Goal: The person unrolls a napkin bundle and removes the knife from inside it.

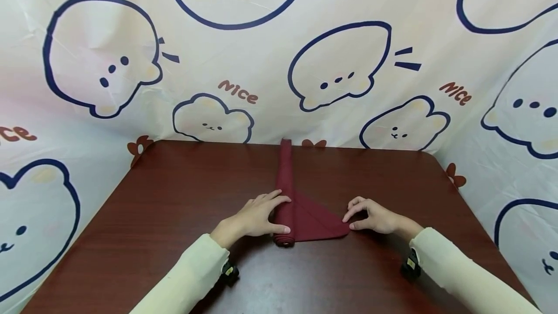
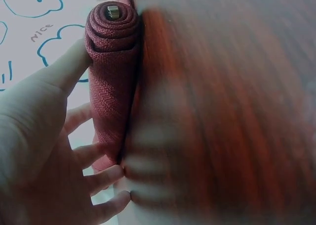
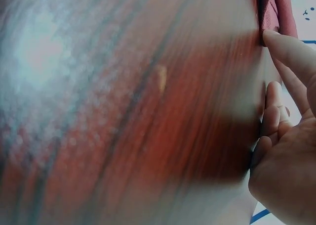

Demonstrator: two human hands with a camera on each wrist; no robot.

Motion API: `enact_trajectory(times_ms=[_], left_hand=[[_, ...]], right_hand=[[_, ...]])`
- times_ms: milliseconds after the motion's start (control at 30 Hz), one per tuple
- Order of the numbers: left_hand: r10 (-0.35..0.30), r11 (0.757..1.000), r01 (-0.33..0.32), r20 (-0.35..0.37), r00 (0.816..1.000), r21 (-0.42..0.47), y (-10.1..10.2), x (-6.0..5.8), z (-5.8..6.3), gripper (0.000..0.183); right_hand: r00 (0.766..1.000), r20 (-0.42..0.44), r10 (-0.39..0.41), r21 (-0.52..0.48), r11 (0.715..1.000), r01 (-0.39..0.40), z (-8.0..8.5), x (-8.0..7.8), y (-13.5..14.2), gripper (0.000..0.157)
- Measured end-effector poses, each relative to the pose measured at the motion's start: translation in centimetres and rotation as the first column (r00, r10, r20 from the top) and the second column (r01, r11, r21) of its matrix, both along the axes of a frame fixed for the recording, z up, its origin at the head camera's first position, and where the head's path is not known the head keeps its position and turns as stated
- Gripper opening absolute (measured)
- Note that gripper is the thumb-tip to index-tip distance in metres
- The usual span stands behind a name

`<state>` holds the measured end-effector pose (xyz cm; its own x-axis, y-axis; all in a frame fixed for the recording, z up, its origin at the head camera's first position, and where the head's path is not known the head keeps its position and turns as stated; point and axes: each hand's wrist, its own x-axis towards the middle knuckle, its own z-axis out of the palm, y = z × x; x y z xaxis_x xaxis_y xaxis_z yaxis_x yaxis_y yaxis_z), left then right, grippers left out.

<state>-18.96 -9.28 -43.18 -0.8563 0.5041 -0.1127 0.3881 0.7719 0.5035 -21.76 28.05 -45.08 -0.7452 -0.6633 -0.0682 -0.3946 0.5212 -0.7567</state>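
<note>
Maroon cloth roll (image 1: pixel 285 171), mid-tabletop (image 1: pixel 187 188), lying 12-to-6 o'clock, looks soft, light, apt to loosen. Left grip (image 1: pixel 256 214) rests spread across it; right grip (image 1: pixel 374 217) pinches the flap (image 1: pixel 316 222) at its 4-o'clock tip, a sensible hold.

Downward head, close wrist views

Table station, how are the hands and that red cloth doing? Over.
Left hand on the rolled cloth. Right hand pinching the tip of its loose flap. Cloth only part-rolled. Nothing visibly in the way.
</note>
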Motion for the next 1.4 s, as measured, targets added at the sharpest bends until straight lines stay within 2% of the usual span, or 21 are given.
enact_trajectory(times_ms=[400, 733, 1200, 1400], left_hand=[[0.015, 0.998, -0.016, 0.026, 1.0, 0.057, -0.6, 1.1, -1.2, 0.077], [0.01, 0.998, -0.011, 0.023, 1.0, 0.055, -1.1, 1.5, -1.6, 0.075], [0.003, 0.998, -0.004, 0.024, 1.0, 0.055, -0.8, 0.5, -0.1, 0.075], [0.006, 0.998, -0.006, -0.003, 1.0, 0.063, 0.0, -0.1, 0.4, 0.075]], right_hand=[[1.0, 0.028, 0.0, -0.024, 1.0, 0.0, -0.8, 0.6, -0.5, 0.014], [0.999, 0.043, -0.006, -0.024, 1.0, 0.007, -1.1, 0.8, -0.9, 0.014], [1.0, 0.018, -0.017, -0.009, 1.0, 0.017, -0.3, 0.2, -0.7, 0.013], [1.0, 0.009, -0.024, -0.011, 1.0, 0.024, 0.0, 0.1, -0.2, 0.014]])
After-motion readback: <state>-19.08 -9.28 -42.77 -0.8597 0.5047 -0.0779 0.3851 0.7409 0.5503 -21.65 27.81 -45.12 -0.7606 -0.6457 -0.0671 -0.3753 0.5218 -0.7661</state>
